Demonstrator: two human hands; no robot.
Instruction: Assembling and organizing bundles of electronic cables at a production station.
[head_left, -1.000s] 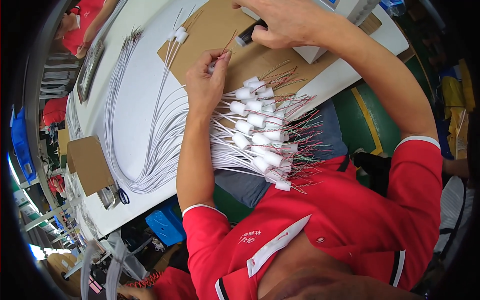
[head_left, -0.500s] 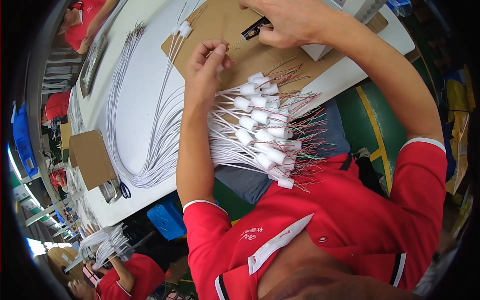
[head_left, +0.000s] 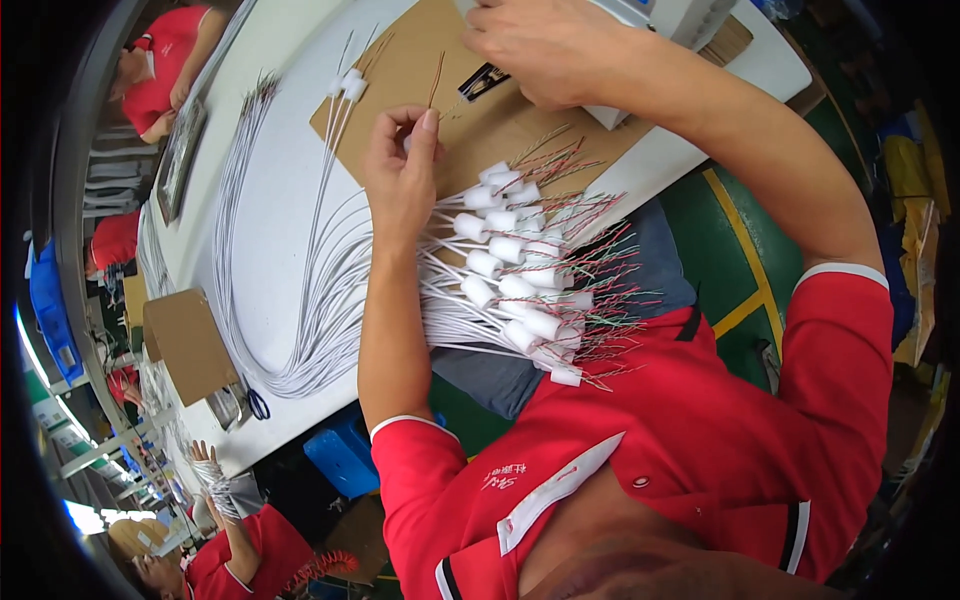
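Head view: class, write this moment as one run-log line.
left hand: pinching thin wires | right hand: at black object, grip unclear | white cylinders: clustered on ends of white cables

In our bare left hand, the thin reddish-brown wires, small in view, now seem more upright than before.

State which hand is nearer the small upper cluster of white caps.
Left: the left hand is just below and right of the cluster; the right hand is farther right.
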